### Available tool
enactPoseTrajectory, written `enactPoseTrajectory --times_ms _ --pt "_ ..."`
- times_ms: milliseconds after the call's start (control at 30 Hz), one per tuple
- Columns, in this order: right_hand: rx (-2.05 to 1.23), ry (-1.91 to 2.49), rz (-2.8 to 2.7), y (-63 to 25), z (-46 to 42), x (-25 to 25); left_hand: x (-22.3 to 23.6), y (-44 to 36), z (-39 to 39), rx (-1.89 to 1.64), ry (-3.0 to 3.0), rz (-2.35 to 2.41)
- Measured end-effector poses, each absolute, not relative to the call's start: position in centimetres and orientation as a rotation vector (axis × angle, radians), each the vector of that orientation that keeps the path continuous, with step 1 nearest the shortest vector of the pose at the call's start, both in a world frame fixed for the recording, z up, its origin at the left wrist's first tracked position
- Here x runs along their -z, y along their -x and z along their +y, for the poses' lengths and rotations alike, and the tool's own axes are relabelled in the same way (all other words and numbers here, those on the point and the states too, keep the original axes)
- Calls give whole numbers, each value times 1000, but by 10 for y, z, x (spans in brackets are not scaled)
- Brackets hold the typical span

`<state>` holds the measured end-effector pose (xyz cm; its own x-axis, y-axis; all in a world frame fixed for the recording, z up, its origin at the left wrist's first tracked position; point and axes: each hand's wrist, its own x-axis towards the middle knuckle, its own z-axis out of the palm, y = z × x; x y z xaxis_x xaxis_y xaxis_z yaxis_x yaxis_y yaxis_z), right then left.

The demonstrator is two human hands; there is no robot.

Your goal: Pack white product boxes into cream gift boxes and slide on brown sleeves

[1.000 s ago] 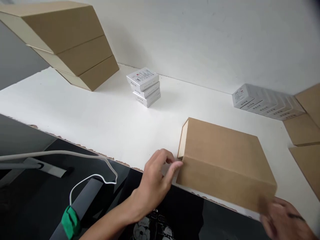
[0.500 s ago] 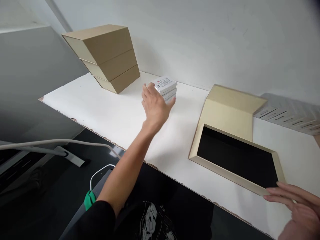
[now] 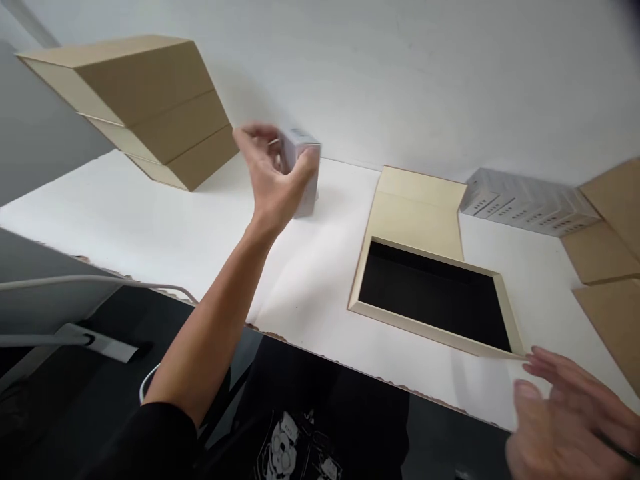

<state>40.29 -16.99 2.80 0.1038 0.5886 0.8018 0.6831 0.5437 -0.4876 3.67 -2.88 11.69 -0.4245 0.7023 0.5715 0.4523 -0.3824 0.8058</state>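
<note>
My left hand (image 3: 270, 177) is closed around a small white box (image 3: 304, 193), tilted up on end over the white tabletop near the wall. The thumb lies on its near right side; blur hides how the fingers sit and whether more than one box is held. To the right lies a shallow beige box (image 3: 360, 297) with its flap laid back and a black interior. At its near right corner is my right hand (image 3: 570, 407), thumb and fingers apart with nothing between them.
Several large tan boxes (image 3: 145, 127) are stacked at the left by the wall. A row of small white boxes (image 3: 530, 207) stands at the back right, next to brown cardboard (image 3: 610, 320). A pale cable (image 3: 100, 279) runs below the table's chipped front edge.
My left hand has closed on the small white boxes and tipped up what it holds. The view has shifted right. My right hand has spread its thumb away from the fingers.
</note>
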Motion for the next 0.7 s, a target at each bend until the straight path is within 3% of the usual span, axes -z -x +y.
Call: enactPoseTrajectory --times_ms 100,200,300,400,533,600,700 --pt "142 1169 -1743 -408 -175 -14 -138 -97 -43 -1433 -2046 1128" --pt "27 1312 -1747 -403 -183 -10 -142 -149 -57 -681 -2562 904" --pt "-51 1383 -1663 -398 -186 -9 -131 -176 -62 -17 -2706 936" --pt "-117 1395 -1634 -401 -186 -6 -119 -176 -62 251 -2637 1074" --pt "-62 1356 -1693 -404 -184 -1 -111 -158 -64 -60 -2617 966" --pt "-36 1355 -1713 -404 -183 0 -112 -145 -63 -504 -2592 1041" --pt "-36 1371 -1730 -404 -184 0 -113 -111 -52 -1268 -2253 1536"
